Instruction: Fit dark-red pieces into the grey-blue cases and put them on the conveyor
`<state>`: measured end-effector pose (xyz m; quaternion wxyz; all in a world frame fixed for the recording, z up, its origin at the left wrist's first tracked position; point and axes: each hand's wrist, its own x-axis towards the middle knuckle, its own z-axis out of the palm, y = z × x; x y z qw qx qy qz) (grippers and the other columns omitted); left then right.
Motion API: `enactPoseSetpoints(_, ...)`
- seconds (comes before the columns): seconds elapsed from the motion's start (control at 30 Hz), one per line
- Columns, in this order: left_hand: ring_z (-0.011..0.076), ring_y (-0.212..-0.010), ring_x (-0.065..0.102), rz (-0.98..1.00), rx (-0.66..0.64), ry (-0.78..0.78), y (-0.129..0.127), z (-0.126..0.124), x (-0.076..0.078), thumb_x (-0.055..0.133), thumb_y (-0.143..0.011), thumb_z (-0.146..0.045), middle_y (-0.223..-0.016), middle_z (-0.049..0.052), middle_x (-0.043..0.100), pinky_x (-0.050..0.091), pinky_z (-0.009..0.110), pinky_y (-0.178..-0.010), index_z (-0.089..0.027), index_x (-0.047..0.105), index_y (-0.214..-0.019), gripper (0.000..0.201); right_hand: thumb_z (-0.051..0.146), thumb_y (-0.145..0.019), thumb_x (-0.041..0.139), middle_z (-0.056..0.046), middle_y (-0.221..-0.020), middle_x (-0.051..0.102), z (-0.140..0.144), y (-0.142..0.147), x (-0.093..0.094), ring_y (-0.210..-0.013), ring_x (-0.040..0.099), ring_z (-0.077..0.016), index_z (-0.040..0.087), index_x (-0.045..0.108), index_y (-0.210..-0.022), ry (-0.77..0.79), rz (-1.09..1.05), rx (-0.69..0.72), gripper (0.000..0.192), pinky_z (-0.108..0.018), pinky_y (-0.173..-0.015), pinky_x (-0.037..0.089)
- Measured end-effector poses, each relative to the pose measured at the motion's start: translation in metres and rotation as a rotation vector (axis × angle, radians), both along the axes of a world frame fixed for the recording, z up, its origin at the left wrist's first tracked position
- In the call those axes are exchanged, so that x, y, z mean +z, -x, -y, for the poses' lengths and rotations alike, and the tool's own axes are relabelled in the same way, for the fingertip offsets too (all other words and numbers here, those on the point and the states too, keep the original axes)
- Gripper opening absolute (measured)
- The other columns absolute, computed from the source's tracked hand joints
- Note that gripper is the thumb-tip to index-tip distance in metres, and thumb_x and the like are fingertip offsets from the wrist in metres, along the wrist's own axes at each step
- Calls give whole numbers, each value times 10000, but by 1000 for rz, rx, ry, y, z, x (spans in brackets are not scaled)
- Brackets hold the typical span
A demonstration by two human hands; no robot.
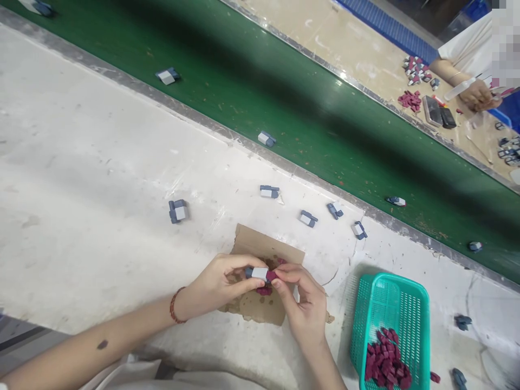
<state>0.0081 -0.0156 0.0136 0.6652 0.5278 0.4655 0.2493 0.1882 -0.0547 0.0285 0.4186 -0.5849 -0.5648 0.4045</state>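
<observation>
The left hand (pixel 221 281) reaches in from the lower left, wrist bent, fingers pinched on a small grey-and-blue block (pixel 257 272) held over a scrap of cardboard (pixel 264 249). The right hand (pixel 303 303) meets it from below, fingertips closed on a dark red piece (pixel 271 275) pressed against the block's end. Similar blocks (pixel 307 218) lie scattered beyond on the white table (pixel 101 179), a teal basket (pixel 392 319) of red pieces sits to the right, and a green belt (pixel 284 97) runs behind.

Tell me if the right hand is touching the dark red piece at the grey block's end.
Touching. The head view shows the right hand with thumb and forefinger pinching the red piece against the grey block.
</observation>
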Motion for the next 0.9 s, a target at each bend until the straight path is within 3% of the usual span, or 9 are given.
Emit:
enactPoseSetpoints(0.17, 192, -718, 687, -37, -87, -222, 3, -8, 9, 671, -818, -274, -807, 55, 766, 544, 231, -685, -187, 758, -860, 130, 198, -886, 635, -48, -858, 745, -2, -10, 7, -792, 703, -184, 233, 734, -923, 6, 42, 111, 111, -295, -715, 585)
enactPoseSetpoints(0.57, 207, -707, 707, -56, -150, -372, -4, -9, 9, 660, -857, -315, -829, 72, 778, 545, 232, -628, -192, 773, -907, 174, 154, -903, 583, -46, -798, 722, 1, -10, 16, -733, 692, -174, 215, 706, -881, -72, 33, 117, 138, -256, -635, 562)
enactPoseSetpoints(0.73, 205, -700, 709, -23, -175, -225, -9, -15, 19, 663, -828, -293, -797, 60, 777, 554, 230, -629, -184, 767, -867, 156, 204, -886, 623, -41, -827, 749, 3, -13, 13, -774, 707, -187, 226, 724, -861, 17, -25, 52, 106, -292, -714, 575)
enactPoseSetpoints(0.9, 191, -603, 696, 64, -156, 137, -16, -16, 21, 697, -766, -314, -708, 55, 755, 560, 235, -546, -156, 725, -845, 179, 296, -920, 585, -49, -823, 755, 3, -21, 13, -713, 702, -175, 211, 744, -969, 118, -126, 11, 187, -276, -651, 565)
